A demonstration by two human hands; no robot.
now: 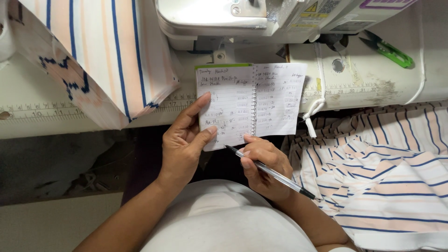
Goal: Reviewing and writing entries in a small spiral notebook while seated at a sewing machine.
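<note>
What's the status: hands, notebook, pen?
Left hand holds spiral notebook open. Right hand grips pen, tip at page edge. Striped fabric alongside, clear.

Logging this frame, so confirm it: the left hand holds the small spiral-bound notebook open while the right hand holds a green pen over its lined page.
Wrong colour: in the head view the pen in the right hand is clear-barrelled with a black cap, not green. The left hand does hold the small spiral-bound notebook open.

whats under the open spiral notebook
The left hand holds the notebook up from below, thumb on the left page. Its top edge overlaps the white machine table; dark space shows beneath. The fingers behind the pages are hidden.
</note>
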